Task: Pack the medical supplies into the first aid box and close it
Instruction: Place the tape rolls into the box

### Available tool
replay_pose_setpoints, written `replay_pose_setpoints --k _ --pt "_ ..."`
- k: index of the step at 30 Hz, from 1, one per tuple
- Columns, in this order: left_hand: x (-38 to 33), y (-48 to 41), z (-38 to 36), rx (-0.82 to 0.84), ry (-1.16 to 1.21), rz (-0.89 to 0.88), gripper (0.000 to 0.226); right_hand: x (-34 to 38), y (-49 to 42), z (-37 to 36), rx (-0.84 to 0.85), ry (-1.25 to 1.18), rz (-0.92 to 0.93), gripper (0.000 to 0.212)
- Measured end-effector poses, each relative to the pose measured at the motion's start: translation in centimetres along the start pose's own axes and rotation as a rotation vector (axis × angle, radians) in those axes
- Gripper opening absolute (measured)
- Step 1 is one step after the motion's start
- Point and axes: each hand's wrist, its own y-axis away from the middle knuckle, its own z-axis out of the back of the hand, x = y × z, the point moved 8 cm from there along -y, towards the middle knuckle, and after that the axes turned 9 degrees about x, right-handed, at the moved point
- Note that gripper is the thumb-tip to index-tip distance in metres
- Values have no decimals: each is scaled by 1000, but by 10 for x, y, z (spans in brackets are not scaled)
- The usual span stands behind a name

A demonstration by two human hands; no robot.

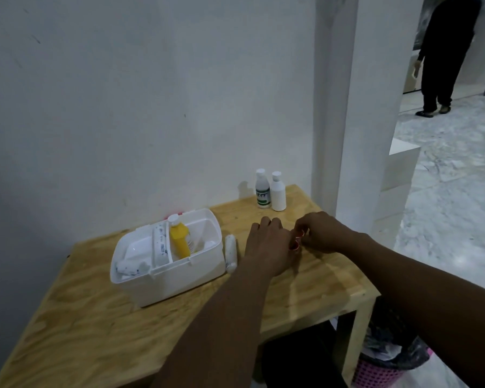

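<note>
By the right edge of the tabletop (328, 278), the right hand (321, 233) pinches a small red item (300, 234) bound for the first aid box (177, 278); the left hand (266, 246) hides its own grip.

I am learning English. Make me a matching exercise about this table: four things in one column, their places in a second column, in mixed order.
Things
1. yellow bottle
2. white tube
3. plain white bottle
4. small red things

Places
A. between left hand and right hand
B. inside the first aid box
C. lying on the table, beside the box
D. standing at the table's far edge

Pairs: 1-B, 2-C, 3-D, 4-A
</note>
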Motion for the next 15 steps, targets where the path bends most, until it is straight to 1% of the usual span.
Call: replay_pose_setpoints --k 3,6,9,12,15 --pt "-2 1 9 -46 11 -9 34 -5 1 7 -31 -24 -17 24" --pt "3 8 29 -131 53 -21 28 -5 3 28 -115 -69 -26 29" --pt "22 23 58 -219 63 -7 25 9 0 56 -204 -100 -6 29" --pt "62 47 92 -293 51 44 25 45 -9 82 -278 -135 47 25" --pt "125 85 122 -369 59 172 22 108 -23 94 -294 -211 158 23"
